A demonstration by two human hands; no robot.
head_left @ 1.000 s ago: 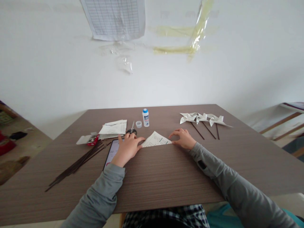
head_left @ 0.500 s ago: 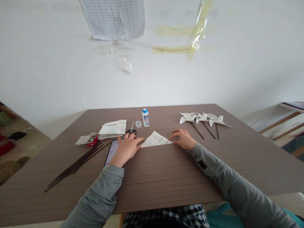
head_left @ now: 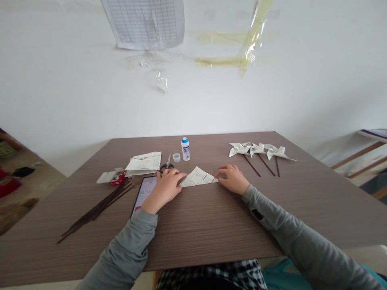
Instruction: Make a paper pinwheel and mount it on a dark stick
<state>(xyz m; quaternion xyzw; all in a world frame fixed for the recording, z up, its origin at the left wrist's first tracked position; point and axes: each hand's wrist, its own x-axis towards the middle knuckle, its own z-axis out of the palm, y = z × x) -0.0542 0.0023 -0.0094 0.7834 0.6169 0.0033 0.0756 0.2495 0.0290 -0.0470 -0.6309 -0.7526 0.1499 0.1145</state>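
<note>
A printed sheet of paper folded into a triangle point(head_left: 198, 177) lies on the table with its long edge toward me. My left hand point(head_left: 165, 186) grips the left corner between thumb and fingers; the fingertips are partly hidden. At the opposite corner my right hand point(head_left: 233, 178) pinches the paper, fingers curled. Under the left wrist lies a phone point(head_left: 144, 193) with a timer on its screen, partly covered. Just beyond that hand are scissors point(head_left: 167, 164) and a small translucent cap point(head_left: 177, 157). A white glue bottle with a blue top point(head_left: 185, 150) stands behind the triangle.
Three paper pinwheels point(head_left: 256, 149) on dark sticks lie at the back right. To the left are a stack of paper sheets point(head_left: 144, 162), an open red box point(head_left: 117, 177) of small items and a bundle of dark sticks point(head_left: 93, 209). A white wall point(head_left: 211, 104) borders the table's far edge.
My left hand has shifted very slightly to the right, along with the paper's left corner. The right hand stays at its corner, and the fold looks the same.
</note>
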